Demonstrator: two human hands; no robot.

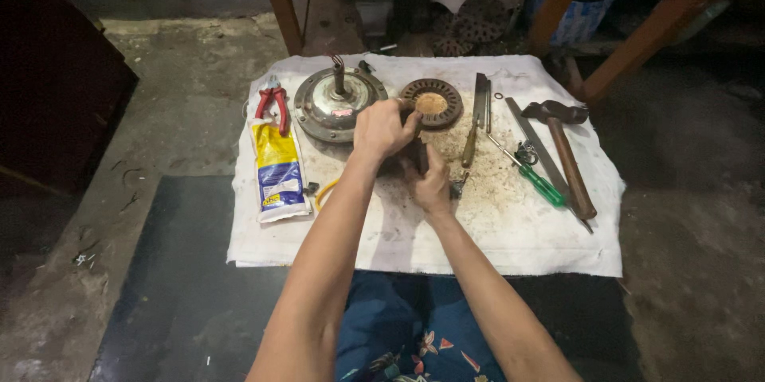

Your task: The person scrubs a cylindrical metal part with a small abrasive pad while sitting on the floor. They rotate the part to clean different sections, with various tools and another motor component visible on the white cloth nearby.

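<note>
- Stained white cloth (510, 246) is seen spread over a low work surface at mid-frame, with a small dark metal part (416, 156) held just above it at the centre.
- The left hand (384, 129) is closed over the part from above, fingers curled together around it; the right hand (430, 183) is cupped against it from below, fingers bent on its side.
- How firmly the part is clamped cannot be told, as most of it is hidden.
- A slip is judged possible: the part could be dropped onto the rusty grit, or knocked against the toothed stator ring (431, 102) just behind the knuckles.
- The round motor housing (336, 105), upper left of centre, lies close enough to be struck by the left hand.
- The green-handled screwdriver (535, 179) and hammer (567, 155), at right, could be rolled off if the cloth is dragged.
</note>
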